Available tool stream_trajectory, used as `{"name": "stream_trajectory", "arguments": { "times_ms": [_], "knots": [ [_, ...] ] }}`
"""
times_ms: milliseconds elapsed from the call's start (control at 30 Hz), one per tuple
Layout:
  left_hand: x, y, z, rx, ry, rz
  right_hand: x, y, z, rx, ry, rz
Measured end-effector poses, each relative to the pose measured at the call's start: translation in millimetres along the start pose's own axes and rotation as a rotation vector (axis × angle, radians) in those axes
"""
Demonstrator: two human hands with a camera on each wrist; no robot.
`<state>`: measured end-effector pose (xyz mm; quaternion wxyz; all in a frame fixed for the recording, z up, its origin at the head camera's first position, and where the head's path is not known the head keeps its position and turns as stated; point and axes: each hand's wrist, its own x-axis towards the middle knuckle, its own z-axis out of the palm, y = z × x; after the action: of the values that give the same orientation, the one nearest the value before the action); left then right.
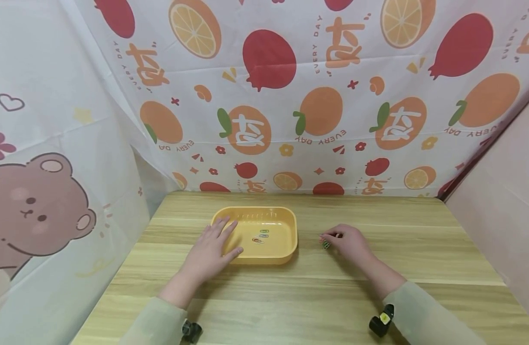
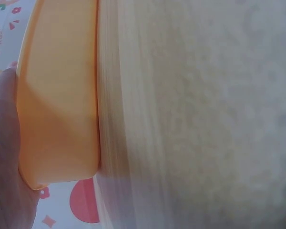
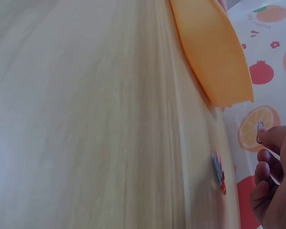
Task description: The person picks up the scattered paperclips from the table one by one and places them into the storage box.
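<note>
My left hand (image 1: pixel 210 251) rests on the left rim of a yellow plastic tray (image 1: pixel 264 260), its fingers spread and fairly straight. In the left wrist view, part of that hand (image 2: pixel 7 148) lies along the tray's edge. Several coloured paper clips (image 1: pixel 260 238) lie inside the tray. To the right of the tray, my right hand (image 1: pixel 352 245) pinches a paper clip (image 3: pixel 260 125) between thumb and finger. Just under it is a small pile of paper clips (image 3: pixel 218 171) on the table, partly covered by the hand in the head view.
The wood-grain table (image 1: pixel 290 297) ends at a fruit-printed cloth (image 1: pixel 320 110) at the back. A white cloth with a bear print (image 1: pixel 44 206) hangs on the left, and a pale cloth (image 1: pixel 506 191) on the right. A small black device sits at each wrist.
</note>
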<state>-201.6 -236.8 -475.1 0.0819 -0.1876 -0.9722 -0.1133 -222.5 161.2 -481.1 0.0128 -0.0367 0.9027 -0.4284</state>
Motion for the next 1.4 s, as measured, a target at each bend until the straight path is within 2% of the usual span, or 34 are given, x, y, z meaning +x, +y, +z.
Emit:
{"name": "stream_trajectory", "arguments": {
  "times_ms": [300, 667, 1133, 1400],
  "knots": [
    [0.7, -0.4, -0.2, -0.004, 0.001, 0.0, 10, -25, 11, 0.131, 0.01, 0.005],
    [-1.0, 0.0, -0.9, -0.011, 0.006, -0.005, 22, -65, 36, 0.226, 0.011, 0.0],
    [-1.9, -0.7, 0.4, -0.011, 0.032, 0.015, 35, -110, 73, 0.267, -0.041, -0.058],
    [-1.7, -0.5, 0.0, -0.007, 0.035, 0.017, 46, -119, 91, 0.191, -0.092, -0.113]
  ]
}}
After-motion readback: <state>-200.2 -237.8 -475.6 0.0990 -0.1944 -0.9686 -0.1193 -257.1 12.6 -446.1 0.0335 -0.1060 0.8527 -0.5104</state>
